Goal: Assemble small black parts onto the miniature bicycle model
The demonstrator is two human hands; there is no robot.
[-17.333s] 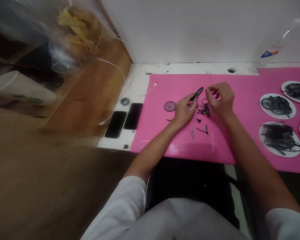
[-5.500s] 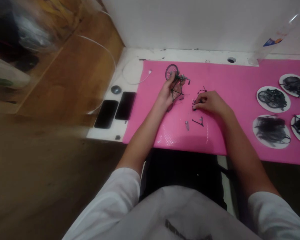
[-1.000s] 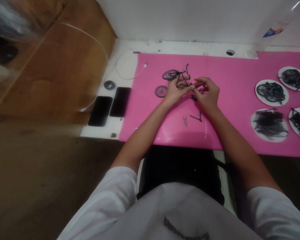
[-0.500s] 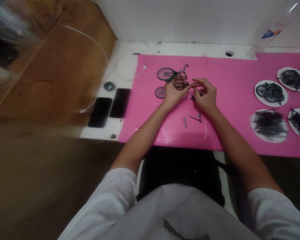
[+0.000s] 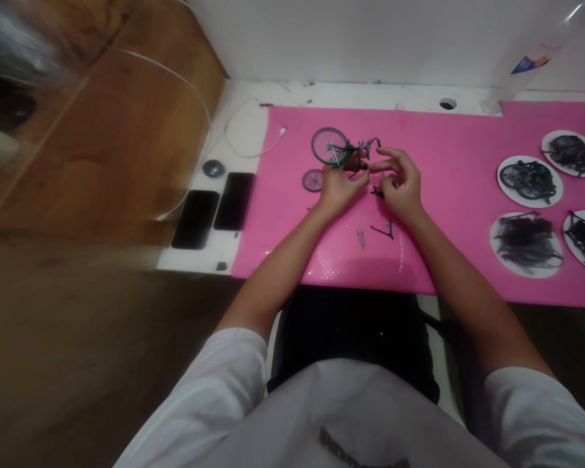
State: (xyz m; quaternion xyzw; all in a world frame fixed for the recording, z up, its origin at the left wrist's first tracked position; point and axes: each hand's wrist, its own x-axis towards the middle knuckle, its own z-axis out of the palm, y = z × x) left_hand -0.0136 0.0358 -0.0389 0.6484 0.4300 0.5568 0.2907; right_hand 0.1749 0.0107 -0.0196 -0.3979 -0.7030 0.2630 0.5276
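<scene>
A partly built miniature bicycle (image 5: 330, 147), with a dark wheel, green fender and handlebar, is gripped in my left hand (image 5: 340, 188). My right hand (image 5: 403, 185) has its fingertips at the frame end near my left thumb. Its index finger is stretched out and the other fingers are curled. Under its palm shows a small dark part (image 5: 376, 191); whether the hand touches it I cannot tell. Left of my left hand a loose wheel (image 5: 312, 180) lies on the pink mat (image 5: 458, 195). A thin black forked part (image 5: 384, 229) and a small grey piece (image 5: 361, 238) lie nearer the front edge.
White plates with black bicycle parts (image 5: 529, 182) stand on the right. Two dark phones (image 5: 234, 201) and a round dark object (image 5: 213, 168) lie at the left. A white cable (image 5: 246, 156) reaches the mat. A clear plastic bottle (image 5: 531, 58) is at the back right.
The miniature bicycle has turned and shifted slightly right in my left hand, its wheel now facing the camera more. My right hand stays nearly in place beside it.
</scene>
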